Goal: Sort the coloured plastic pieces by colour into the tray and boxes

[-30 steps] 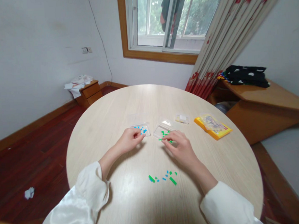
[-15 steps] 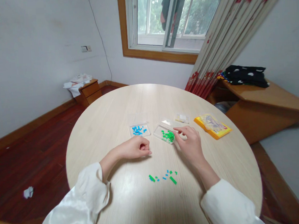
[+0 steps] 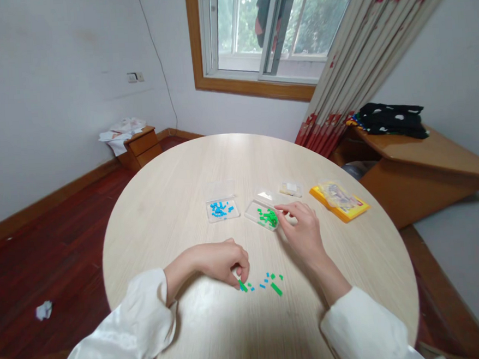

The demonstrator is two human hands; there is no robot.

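My left hand reaches down with thumb and fingers closed around the near-left green building brick. Beside that brick lie several small blue and green pieces, among them a longer green brick. My right hand pinches the right edge of an open clear plastic box. Inside this box is a heap of green bricks. To its left stands another open clear box with small blue bricks in it.
Behind the boxes lies a small clear case. A yellow box with a clear packet on top is at the right of the round wooden table. A wooden cabinet stands close to the table's right side.
My left hand has moved down toward me, from in front of the blue bricks' box to the loose green brick. My right hand stays at the green bricks' box.
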